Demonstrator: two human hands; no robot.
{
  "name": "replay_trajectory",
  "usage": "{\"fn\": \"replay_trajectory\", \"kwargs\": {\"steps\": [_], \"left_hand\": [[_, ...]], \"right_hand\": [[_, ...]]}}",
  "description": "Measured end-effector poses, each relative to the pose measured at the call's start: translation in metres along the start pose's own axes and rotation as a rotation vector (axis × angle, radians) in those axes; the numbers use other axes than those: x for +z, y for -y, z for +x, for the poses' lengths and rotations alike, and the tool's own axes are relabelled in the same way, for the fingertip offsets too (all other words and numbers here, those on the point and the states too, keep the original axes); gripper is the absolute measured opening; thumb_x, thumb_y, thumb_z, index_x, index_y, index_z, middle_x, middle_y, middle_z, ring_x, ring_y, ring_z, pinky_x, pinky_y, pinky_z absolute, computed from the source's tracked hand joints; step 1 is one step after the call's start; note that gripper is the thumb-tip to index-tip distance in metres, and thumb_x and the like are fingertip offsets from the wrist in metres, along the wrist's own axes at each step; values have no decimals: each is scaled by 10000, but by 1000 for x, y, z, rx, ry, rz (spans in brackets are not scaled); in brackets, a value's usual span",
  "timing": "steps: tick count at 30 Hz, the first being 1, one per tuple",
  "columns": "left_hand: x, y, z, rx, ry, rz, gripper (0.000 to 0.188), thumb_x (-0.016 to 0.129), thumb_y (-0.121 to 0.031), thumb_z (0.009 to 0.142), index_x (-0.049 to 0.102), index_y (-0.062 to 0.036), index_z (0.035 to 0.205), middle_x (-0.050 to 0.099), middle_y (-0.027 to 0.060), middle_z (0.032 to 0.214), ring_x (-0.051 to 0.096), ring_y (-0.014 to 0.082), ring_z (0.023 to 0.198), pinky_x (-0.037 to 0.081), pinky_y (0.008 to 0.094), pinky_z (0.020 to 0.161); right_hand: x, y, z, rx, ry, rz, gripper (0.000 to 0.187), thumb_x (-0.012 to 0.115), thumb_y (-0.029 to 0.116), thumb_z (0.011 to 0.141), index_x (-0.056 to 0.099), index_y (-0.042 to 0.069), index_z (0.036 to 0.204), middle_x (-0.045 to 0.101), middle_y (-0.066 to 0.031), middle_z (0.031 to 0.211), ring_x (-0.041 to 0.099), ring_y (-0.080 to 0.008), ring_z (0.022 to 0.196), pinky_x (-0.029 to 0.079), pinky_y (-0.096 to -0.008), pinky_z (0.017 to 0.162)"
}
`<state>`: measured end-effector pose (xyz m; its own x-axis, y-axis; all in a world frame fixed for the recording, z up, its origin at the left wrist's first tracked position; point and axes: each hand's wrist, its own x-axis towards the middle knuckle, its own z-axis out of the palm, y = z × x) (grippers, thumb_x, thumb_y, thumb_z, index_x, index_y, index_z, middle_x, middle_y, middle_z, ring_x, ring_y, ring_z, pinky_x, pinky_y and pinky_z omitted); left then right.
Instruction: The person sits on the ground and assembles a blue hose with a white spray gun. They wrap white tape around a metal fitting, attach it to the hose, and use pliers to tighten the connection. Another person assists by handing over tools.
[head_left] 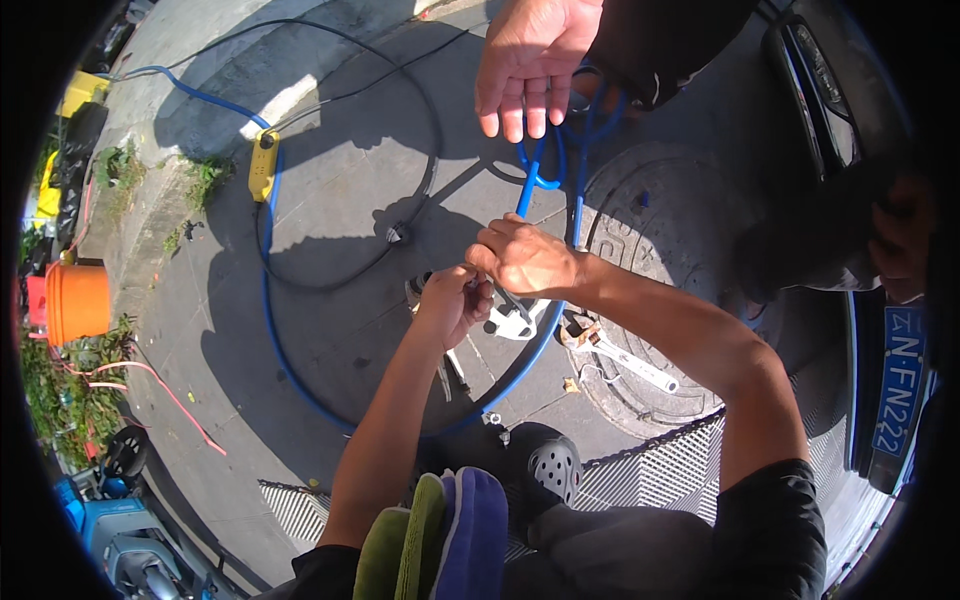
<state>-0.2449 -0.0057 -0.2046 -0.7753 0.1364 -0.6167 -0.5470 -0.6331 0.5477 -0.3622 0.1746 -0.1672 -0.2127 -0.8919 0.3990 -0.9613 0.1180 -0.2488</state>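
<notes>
My right hand (527, 260) is closed around a blue hose (529, 190), which runs up from the fist toward looser coils. Right beside it, almost touching, my left hand (455, 305) is curled shut; what its fingers hold is hidden. Below the hands, a white-and-grey tool (513, 322) is partly covered, so its kind is unclear. A long-handled metal tool (452, 372) shows beside my left wrist. An adjustable wrench (630, 362) lies to the right, under my right forearm. Small metal fittings (492, 418) rest near my shoe. Another person's open hand (535, 70) reaches in from the top, palm showing.
A round manhole cover (660, 240) is at right, near a dark car with a blue plate (897, 380). A yellow socket box (263, 166) and black cable (437, 130) lie left. An orange bucket (78, 303) stands far left. Green and purple cloths (470, 535) hang before me.
</notes>
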Motion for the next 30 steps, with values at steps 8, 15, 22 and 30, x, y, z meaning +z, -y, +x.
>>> {"fn": "replay_trajectory", "kwargs": {"steps": [8, 15, 22, 30], "left_hand": [[0, 12, -14, -78, 7, -222, 181, 528, -208, 1044, 606, -95, 927, 631, 79, 820, 540, 163, 642, 411, 316, 570], [-42, 13, -39, -60, -141, 255, 167, 593, -192, 1068, 653, -52, 1000, 619, 37, 805, 559, 134, 637, 428, 288, 557], [-37, -26, -11, 385, -325, 832, 182, 709, -115, 1036, 756, 1, 1168, 727, 30, 927, 599, 73, 684, 499, 249, 610], [-17, -53, 10, 351, -373, 497, 242, 763, -189, 1028, 748, -3, 1183, 731, 46, 915, 620, 103, 703, 460, 244, 579]], "right_hand": [[-27, 104, 31, -102, -191, 479, 338, 829, 269, 857, 604, 66, 1007, 630, -68, 629, 677, -335, 607, 507, -434, 547], [7, 222, -19, 151, 571, 660, 254, 715, 191, 878, 664, -13, 1022, 748, -196, 838, 745, -425, 805, 587, -542, 726], [84, 72, -46, 708, 150, 338, 281, 638, 23, 834, 599, -59, 1099, 679, -271, 849, 701, -470, 898, 587, -513, 836], [37, 37, 41, 864, -118, 668, 383, 854, 195, 860, 694, -66, 1092, 757, -276, 1055, 752, -416, 993, 591, -449, 875]]}}
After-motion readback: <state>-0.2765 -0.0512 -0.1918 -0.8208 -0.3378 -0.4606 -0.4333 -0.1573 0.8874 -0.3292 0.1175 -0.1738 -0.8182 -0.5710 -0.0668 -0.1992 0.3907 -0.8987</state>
